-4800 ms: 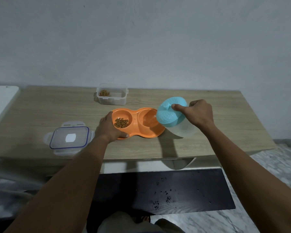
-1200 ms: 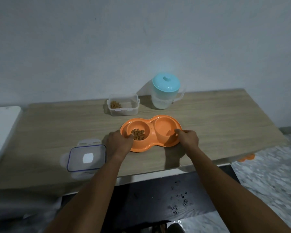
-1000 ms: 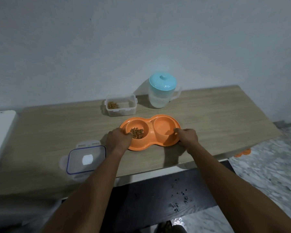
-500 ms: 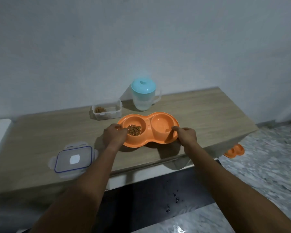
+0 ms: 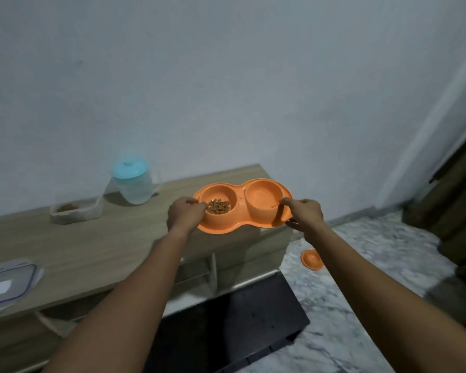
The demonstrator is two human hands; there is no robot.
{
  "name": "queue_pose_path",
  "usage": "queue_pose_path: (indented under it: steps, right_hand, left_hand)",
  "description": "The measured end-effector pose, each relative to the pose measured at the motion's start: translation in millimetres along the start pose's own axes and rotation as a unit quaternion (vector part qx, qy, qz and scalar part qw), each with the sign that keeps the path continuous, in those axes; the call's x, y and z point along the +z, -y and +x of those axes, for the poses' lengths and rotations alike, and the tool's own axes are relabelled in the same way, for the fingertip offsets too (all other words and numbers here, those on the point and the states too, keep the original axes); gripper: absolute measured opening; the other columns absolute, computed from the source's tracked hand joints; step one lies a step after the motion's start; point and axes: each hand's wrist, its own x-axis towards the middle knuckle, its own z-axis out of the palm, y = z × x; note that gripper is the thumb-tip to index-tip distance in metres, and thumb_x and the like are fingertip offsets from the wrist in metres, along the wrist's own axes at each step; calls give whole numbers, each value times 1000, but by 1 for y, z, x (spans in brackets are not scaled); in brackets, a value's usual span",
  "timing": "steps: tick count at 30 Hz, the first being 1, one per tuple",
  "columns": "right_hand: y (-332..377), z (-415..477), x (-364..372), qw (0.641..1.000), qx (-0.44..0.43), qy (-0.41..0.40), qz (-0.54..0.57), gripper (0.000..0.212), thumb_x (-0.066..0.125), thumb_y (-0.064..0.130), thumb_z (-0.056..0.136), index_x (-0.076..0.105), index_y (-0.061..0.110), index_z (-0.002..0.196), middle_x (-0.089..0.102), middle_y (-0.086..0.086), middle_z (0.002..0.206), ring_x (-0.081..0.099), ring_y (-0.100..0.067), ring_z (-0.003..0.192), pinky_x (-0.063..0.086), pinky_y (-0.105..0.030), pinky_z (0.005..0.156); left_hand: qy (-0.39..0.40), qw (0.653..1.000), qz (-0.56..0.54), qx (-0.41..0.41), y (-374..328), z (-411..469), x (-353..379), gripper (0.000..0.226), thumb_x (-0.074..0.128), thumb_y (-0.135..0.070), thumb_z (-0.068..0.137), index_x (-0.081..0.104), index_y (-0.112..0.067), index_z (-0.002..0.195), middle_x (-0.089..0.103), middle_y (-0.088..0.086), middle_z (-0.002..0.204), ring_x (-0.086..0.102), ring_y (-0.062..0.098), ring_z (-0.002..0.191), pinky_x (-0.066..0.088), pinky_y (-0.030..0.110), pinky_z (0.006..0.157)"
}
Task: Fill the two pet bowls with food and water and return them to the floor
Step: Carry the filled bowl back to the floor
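Fingers of the left hand [image 5: 184, 215] pinch the left rim of the orange plastic double pet bowl [image 5: 241, 205], and those of the right hand [image 5: 304, 214] clamp its right rim, so its long axis runs hand to hand, roughly level, above the right end of the wooden table [image 5: 92, 246]. The left well holds brown kibble [image 5: 219, 206]; whether the right well holds water I cannot tell. The marble floor [image 5: 361, 278] lies below and to the right, nearer the right hand, with another orange dish [image 5: 311, 259] on it. Back on the table stand a clear jug with a blue lid [image 5: 132, 184] and a clear food tub [image 5: 76, 210].
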Motion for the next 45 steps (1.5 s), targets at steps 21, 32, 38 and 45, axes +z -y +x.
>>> queue_pose_path:
  steps: [21, 32, 38, 45]
  right_hand:
    - [-36, 261, -315, 983, 61, -169, 38, 30, 82, 29, 77, 67, 10, 93, 73, -19, 103, 73, -30, 92, 61, -34, 65]
    - [-114, 426, -297, 988, 128, -81, -18, 31, 79, 21, 82, 65, 10, 108, 69, -14, 108, 73, -30, 94, 62, -38, 75]
    - [-269, 556, -226, 982, 186, -1, -37, 53, 83, 30, 71, 65, 14, 118, 72, -16, 113, 74, -32, 97, 63, -42, 78]
    - [-515, 693, -133, 976, 179, 69, -104, 45, 78, 52, 58, 66, 32, 97, 75, -4, 99, 74, -30, 93, 60, -54, 90]
  left_hand:
    - [173, 984, -21, 36, -151, 31, 448, 56, 72, -34, 73, 58, -26, 127, 54, 5, 132, 61, 25, 106, 53, 43, 93]
    - [89, 995, 24, -45, -86, 84, 577, 52, 70, -20, 86, 52, -19, 134, 55, 11, 129, 62, 29, 106, 49, 33, 84]
    - [-39, 989, 25, -139, 42, 145, 684, 36, 58, 3, 77, 67, -9, 110, 69, 8, 103, 64, 25, 98, 40, 24, 75]
    - [-124, 964, 16, -236, 277, 214, 818, 49, 65, -3, 83, 56, -18, 130, 63, 9, 125, 59, 27, 114, 42, 28, 89]
